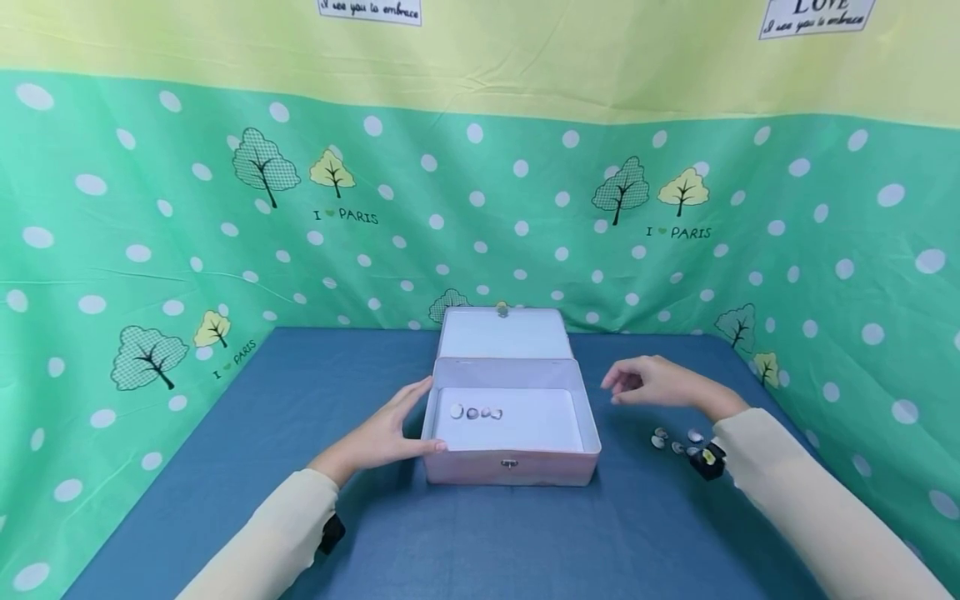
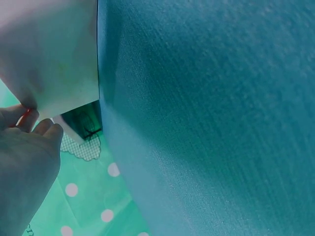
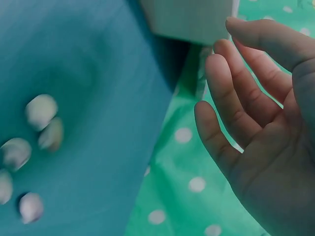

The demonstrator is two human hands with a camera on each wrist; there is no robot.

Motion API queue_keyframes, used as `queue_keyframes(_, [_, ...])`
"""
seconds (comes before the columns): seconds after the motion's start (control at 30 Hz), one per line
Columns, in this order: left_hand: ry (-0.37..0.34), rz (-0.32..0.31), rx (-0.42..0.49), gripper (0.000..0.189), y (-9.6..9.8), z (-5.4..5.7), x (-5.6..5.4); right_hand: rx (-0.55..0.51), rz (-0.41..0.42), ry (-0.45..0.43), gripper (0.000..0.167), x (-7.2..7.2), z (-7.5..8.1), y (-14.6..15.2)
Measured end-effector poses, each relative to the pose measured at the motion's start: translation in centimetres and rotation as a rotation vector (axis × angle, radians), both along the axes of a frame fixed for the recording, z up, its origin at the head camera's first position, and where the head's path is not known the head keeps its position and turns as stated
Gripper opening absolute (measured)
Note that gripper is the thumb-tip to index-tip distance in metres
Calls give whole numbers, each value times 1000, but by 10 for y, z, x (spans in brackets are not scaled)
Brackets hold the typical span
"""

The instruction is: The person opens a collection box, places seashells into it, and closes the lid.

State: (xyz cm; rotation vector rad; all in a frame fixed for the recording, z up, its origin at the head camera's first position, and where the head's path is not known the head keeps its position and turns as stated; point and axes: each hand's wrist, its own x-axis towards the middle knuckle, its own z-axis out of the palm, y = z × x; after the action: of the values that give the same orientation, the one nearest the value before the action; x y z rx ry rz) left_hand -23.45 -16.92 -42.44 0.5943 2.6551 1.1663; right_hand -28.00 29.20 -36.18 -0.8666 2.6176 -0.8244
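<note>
A pale pink hinged box (image 1: 513,468) stands on the table with its lid (image 1: 504,333) tipped back. Several small seashells (image 1: 472,413) lie in a row on its white floor, left of the middle. My left hand (image 1: 382,433) rests against the box's left side, thumb across the front left corner and fingers spread along the rim. In the left wrist view its fingertips (image 2: 43,126) touch the box edge. To the right of the box my right hand (image 1: 656,383) hovers over the table, fingers loosely bent. Its palm (image 3: 275,162) shows nothing held.
More small seashells (image 1: 695,435) lie on the blue tablecloth (image 1: 480,550) near the right wrist. A green dotted curtain (image 1: 517,200) hangs behind and beside the table. A latch (image 1: 509,463) is fixed to the box front.
</note>
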Motion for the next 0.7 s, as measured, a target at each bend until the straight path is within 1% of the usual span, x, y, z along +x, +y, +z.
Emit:
queue_keyframes(0.13, [4, -1, 1, 107, 0, -1, 0, 6, -47, -30, 18, 5, -7, 20])
queue_keyframes(0.33, [3, 3, -4, 108, 0, 0, 1, -17, -105, -32, 25, 11, -20, 46])
queue_keyframes(0.47, [0, 4, -7, 109, 0, 0, 1, -26, -136, -74, 27, 14, -31, 60])
queue_keyframes(0.7, [2, -1, -2, 108, 0, 0, 0, -14, -155, -154, 24, 17, -52, 76])
